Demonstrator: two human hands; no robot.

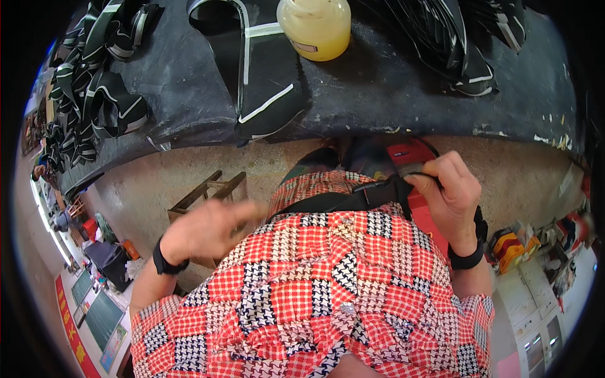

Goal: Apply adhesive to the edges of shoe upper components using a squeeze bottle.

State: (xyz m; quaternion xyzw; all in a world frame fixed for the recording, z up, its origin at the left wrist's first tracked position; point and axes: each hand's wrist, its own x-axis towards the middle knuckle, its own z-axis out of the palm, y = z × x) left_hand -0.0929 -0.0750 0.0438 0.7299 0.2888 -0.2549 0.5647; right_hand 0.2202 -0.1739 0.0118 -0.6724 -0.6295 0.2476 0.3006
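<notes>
A black webbing belt [309, 204] runs across my waist over a red, black and white patterned shirt. Its black plastic side-release buckle [373, 194] sits at the front, with the two halves seemingly joined. To the right of the buckle, my right hand [450, 183] pinches the strap's loose part between thumb and fingers. My left hand [211, 230] is smeared by motion at the left side of my waist, beside the belt. Its fingers point toward the belt, but whether they touch it cannot be made out.
Ahead stands a black-covered table [378, 101] with a jar of yellowish liquid [318, 38]. Black strips with white bands lie in a heap [85, 94], a folded length [268, 94] and a bundle [441, 44]. A wooden stool [208, 189] stands left, a red object [413, 151] under the table.
</notes>
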